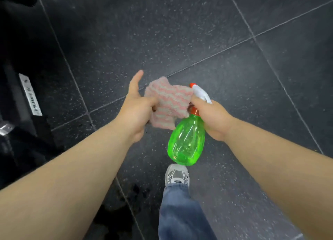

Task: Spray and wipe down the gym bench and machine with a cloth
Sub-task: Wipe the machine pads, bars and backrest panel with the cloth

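- A dark speckled tile floor is seen below; black gym equipment is glimpsed at far left.
- The soft, limp cloth is gripped by the left hand, forefinger extended.
- The light, probably slippery spray bottle is held at its neck by the right hand, judged the best hold.

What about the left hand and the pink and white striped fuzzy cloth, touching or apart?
Touching. The head view shows the left hand gripping the pink and white striped fuzzy cloth at its edge.
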Demonstrator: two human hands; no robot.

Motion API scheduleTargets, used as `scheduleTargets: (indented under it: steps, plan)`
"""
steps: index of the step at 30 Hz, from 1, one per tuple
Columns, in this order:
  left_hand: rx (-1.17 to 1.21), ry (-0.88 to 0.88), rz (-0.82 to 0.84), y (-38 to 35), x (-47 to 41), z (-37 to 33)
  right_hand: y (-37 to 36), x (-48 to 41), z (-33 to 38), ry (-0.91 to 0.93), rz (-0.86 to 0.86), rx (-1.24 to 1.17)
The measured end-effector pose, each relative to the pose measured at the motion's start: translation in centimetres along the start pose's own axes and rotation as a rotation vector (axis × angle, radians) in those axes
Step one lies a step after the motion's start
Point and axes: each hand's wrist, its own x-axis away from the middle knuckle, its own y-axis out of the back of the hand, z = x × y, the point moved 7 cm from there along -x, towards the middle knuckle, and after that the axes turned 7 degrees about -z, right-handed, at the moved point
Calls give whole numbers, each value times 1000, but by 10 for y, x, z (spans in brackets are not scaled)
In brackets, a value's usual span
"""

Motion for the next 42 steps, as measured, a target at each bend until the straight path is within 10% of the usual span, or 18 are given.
scheduleTargets:
  steps: [15, 27, 42]
  plan:
    - [-183, 64, 416, -34, -59, -69, -16, 2, 51, -33, -98, -667]
    - [-1423, -653, 478, -79, -94, -113, 32, -3, 73, 36, -327, -334]
    - [-1358, -547, 452, -134, -170, -126, 65, -51, 74, 119, -667, -21]
